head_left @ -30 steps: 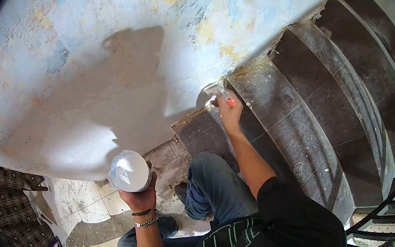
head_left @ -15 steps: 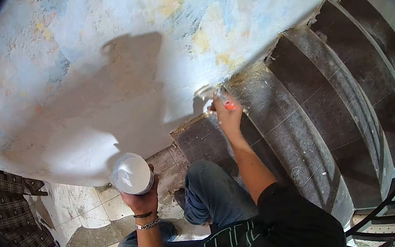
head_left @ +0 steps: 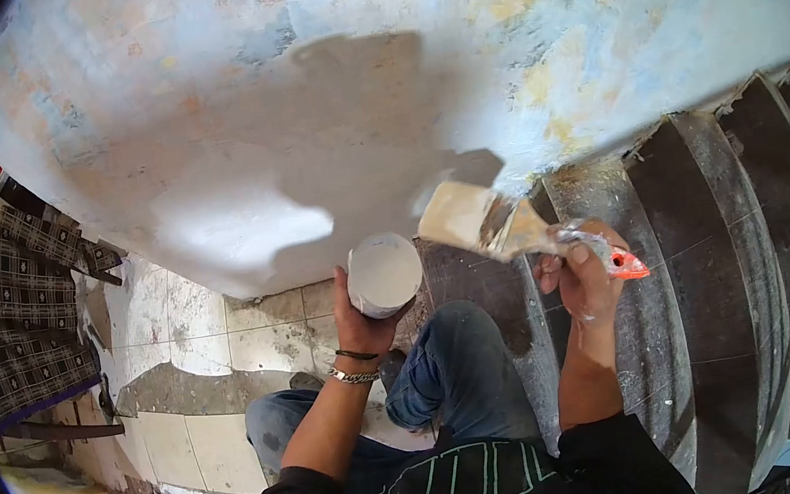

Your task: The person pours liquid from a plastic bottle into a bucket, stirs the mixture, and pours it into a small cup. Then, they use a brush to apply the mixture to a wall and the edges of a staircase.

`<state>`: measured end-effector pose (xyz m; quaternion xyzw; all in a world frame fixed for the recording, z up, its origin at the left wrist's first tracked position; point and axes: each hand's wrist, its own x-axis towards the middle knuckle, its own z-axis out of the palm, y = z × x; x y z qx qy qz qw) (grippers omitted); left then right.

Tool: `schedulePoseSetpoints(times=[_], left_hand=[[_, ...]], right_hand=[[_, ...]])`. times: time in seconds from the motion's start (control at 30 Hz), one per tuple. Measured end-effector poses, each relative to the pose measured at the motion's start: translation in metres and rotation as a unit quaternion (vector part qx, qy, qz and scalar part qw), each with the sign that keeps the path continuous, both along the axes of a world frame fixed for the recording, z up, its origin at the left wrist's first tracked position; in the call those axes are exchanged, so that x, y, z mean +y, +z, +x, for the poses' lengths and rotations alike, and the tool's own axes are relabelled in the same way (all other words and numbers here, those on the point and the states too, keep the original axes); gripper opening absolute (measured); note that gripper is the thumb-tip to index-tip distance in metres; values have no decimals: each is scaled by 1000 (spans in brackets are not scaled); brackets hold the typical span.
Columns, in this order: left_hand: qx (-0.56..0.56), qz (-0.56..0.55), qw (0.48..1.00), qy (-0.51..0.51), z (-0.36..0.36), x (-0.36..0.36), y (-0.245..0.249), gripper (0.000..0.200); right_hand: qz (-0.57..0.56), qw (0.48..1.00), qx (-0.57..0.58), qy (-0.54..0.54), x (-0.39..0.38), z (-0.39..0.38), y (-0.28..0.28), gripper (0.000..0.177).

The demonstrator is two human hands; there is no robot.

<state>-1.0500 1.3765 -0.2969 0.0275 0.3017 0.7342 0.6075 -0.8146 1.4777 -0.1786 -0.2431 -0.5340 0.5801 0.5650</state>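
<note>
My left hand (head_left: 363, 324) grips a small round container (head_left: 384, 273) filled with white paint, held up in front of me. My right hand (head_left: 581, 273) holds a wide paintbrush (head_left: 488, 224) by its orange-tipped handle, its pale, paint-coated bristles pointing left toward the container and close to its rim. Both are held off the wall (head_left: 320, 146), which shows a fresh white patch over mottled blue and yellow. My bent knee in blue jeans (head_left: 453, 370) is below the hands.
Dark brown stair steps (head_left: 718, 242) climb to the right along the wall. Paint-spattered floor tiles (head_left: 187, 347) lie at lower left. A checked cloth (head_left: 25, 309) hangs over something at far left.
My right hand has pulled the brush off the wall's lower edge by the steps and brought it back toward the container. The left hand and container have shifted right, and my view has turned left.
</note>
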Motion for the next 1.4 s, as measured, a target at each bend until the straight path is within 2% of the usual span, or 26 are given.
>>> schedulePoseSetpoints(times=[0.13,0.27,0.33,0.4,0.5,0.6,0.67,0.7,0.73,0.77,0.8,0.83,0.9,0.93,0.97,1.0,1.03,1.1,1.13,1.2,1.23,1.3,1.33,1.4], left_hand=[[-16,0,1000,-4,0,0,-8,63],[-31,72,995,-58,1,-1,-18,67],[-13,71,994,-85,4,-2,-16,67],[12,64,994,-89,9,-1,-14,66],[-14,48,995,-87,14,1,-11,63],[-33,43,996,-68,14,3,-20,59],[-20,50,997,-50,11,6,-32,54],[-1,52,997,-55,9,4,-29,53],[99,51,992,-55,11,4,-29,53],[202,44,977,-52,13,4,-28,53],[298,31,953,-44,15,4,-27,54],[434,27,900,-46,13,3,-28,54],[578,12,814,-52,12,1,-22,56],[596,1,801,-58,12,-1,-16,57],[551,4,832,-59,12,-2,-15,58],[504,6,861,-59,12,-4,-15,59],[386,26,921,-52,12,-5,-17,60],[362,33,931,-43,10,-9,-24,62],[460,18,887,-42,6,-11,-28,63],[393,9,919,-32,2,-13,-29,67],[221,17,975,-22,2,-14,-25,69],[13,15,1000,-14,2,-15,-14,73],[-16,3,1000,-17,2,-14,-8,75],[209,-44,976,-34,3,-13,-6,76]], right_hand=[[-9,995,-69,69,-7,-9,-6,28],[-35,962,-223,150,-16,-25,4,22],[60,953,-262,137,-15,-39,-5,24],[219,925,-287,116,-9,-52,-4,28],[129,929,-287,192,-7,-64,-12,41],[119,925,-286,221,-5,-53,0,56],[114,938,-213,247,4,-34,-5,60],[111,942,-177,261,12,-21,-11,62],[74,955,-141,251,26,-7,-22,59],[37,964,-103,240,44,9,-36,56],[-19,971,-144,192,62,29,-42,51],[-7,986,-150,66,80,39,-52,50],[37,954,-238,-180,142,71,-86,40],[92,898,-338,-267,184,104,-123,45],[144,822,-428,-346,216,136,-150,50],[81,797,-491,-343,229,150,-153,54],[17,765,-548,-338,238,157,-152,59],[-23,742,-588,-320,255,164,-148,62],[-44,730,-608,-309,259,162,-148,64],[-41,707,-645,-289,266,161,-152,67],[-37,705,-649,-286,272,161,-156,67],[-9,701,-648,-297,284,162,-170,66],[15,699,-643,-311,290,163,-182,64],[29,704,-632,-323,294,161,-191,62]])
